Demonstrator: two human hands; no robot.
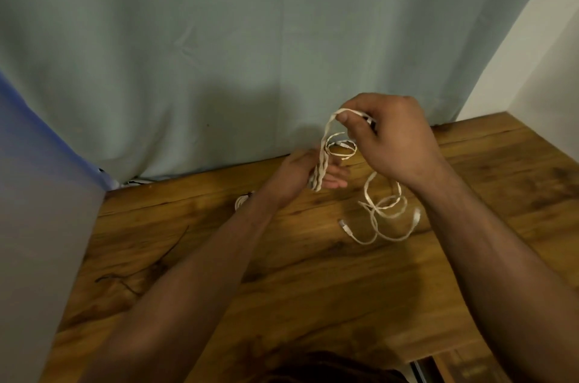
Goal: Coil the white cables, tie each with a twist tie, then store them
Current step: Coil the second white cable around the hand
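A grey-green curtain [219, 53] is hanging behind a wooden table [313, 282]. Above it, a white cable [322, 163] is being clasped in the curled left hand [297, 177] and pinched by the right hand [391, 138]; a second cable [385, 216] is lying loose nearby.

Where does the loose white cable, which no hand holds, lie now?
In the head view the loose white cable lies tangled on the wooden table, right of centre, just below the right hand, which with the left hand holds the second white cable.
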